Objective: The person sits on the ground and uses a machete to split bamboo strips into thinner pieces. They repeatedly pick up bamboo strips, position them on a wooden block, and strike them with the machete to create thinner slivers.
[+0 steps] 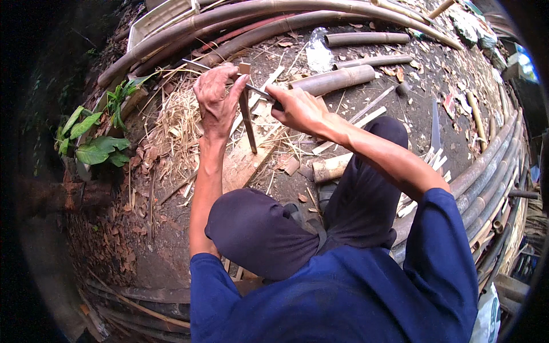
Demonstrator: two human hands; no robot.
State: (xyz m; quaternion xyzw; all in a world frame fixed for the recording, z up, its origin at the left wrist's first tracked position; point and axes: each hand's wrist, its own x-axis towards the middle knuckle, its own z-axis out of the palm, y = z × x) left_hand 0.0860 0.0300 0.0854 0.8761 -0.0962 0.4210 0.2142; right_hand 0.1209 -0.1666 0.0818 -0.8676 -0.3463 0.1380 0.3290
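My left hand is closed at the upper end of a dark brown bamboo strip, which stands nearly upright with its lower end by a flat wooden board. In my right hand is the dark handle of a knife. The knife's narrow blade crosses the strip near its top, next to my left thumb. A thin metal-looking length shows beyond my left hand; the part between is hidden behind the fingers. Pale shavings lie heaped left of the board.
Cut bamboo pieces lie ahead, with long bamboo poles behind them. More poles are stacked at the right. A saw blade is near my right forearm. Split strips lie beyond my knee, and a leafy plant grows at left.
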